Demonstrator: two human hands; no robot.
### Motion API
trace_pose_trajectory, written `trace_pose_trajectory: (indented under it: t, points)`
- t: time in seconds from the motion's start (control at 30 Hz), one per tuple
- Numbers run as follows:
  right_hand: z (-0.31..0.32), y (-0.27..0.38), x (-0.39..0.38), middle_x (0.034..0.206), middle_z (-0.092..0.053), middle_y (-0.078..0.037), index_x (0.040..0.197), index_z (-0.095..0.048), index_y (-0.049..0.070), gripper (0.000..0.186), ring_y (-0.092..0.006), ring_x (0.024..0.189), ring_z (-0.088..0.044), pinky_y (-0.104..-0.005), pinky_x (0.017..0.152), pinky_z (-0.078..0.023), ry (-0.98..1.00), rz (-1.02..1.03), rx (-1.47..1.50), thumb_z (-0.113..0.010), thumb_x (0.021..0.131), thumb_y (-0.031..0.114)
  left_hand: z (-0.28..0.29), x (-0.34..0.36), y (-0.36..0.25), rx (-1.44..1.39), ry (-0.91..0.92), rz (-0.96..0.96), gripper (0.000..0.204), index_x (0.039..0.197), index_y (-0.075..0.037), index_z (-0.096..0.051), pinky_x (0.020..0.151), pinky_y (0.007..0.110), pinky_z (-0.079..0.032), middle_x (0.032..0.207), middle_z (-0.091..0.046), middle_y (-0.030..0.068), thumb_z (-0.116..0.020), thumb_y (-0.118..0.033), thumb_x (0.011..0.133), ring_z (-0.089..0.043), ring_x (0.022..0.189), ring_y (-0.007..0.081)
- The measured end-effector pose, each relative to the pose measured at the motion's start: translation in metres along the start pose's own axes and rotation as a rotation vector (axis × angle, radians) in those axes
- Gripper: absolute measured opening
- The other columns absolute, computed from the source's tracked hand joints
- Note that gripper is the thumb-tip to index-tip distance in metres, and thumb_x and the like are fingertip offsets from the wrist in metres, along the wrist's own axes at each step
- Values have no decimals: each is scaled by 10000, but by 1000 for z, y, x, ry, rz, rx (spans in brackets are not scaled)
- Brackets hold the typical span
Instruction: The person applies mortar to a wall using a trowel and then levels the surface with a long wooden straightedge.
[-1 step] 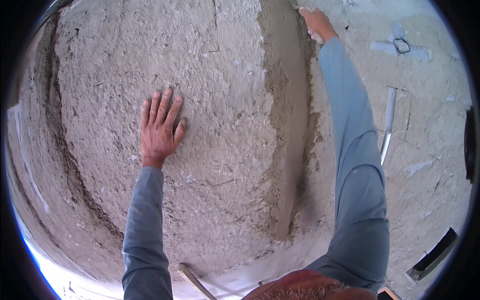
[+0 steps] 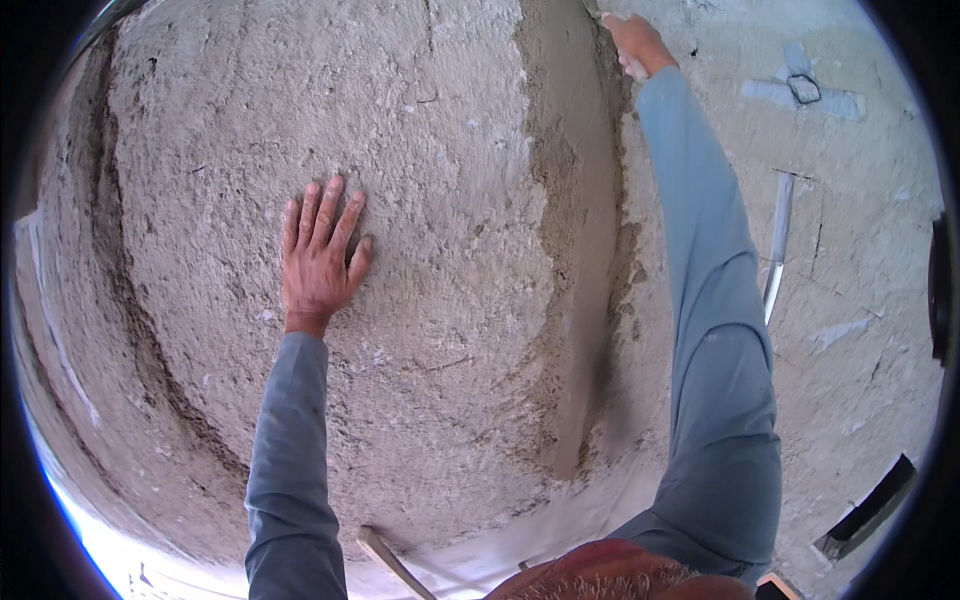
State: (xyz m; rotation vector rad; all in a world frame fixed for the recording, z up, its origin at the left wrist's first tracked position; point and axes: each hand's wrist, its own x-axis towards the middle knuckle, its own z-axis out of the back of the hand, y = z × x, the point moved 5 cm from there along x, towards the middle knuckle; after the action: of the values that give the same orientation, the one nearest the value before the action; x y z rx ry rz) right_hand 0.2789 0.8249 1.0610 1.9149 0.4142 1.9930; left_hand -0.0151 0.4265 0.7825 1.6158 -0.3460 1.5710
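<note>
My left hand (image 2: 323,255) lies flat with fingers spread on the rough grey-brown plastered wall (image 2: 420,330). Up at the top right, my right hand (image 2: 640,45) is closed round a tool with a pale handle (image 2: 638,70). Only small bits of that handle show, and the tool's working end cannot be made out. This hand is at the upper end of a smoother, darker strip of damp plaster (image 2: 590,230), which runs down the wall along an inner corner.
Right of the strip, a wall box opening (image 2: 803,90) has pale patches around it. Below it runs a pale conduit (image 2: 776,240). A dark slot (image 2: 870,510) sits at lower right. A wooden handle or stick (image 2: 390,560) leans at the bottom. A deep groove (image 2: 125,290) runs down the left.
My right hand and forearm have shifted very slightly. My left hand stays in the same place on the wall.
</note>
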Motion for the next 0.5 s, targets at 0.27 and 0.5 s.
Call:
trace_pose_trajectory:
  t: [0.27, 0.5]
  points:
    - [-2, -5, 7, 692, -612, -144, 989, -639, -2, 503, -258, 538, -569, -452, 430, -421, 182, -101, 164, -585, 987, 499, 2, -1, 5, 33, 19, 2, 567, 1566, -271, -442, 1298, 485, -126, 1679, -314, 26, -512, -425, 1024, -220, 1571, 275]
    - [0, -44, -31, 754, -591, -104, 1115, -572, -36, 537, -222, 644, -579, -429, 571, -507, 225, -186, 185, -577, 990, 486, 1, 4, -2, 5, -17, -13, 579, 1571, -268, -431, 1296, 488, -135, 1681, -310, 27, -535, -401, 1017, -230, 1567, 283]
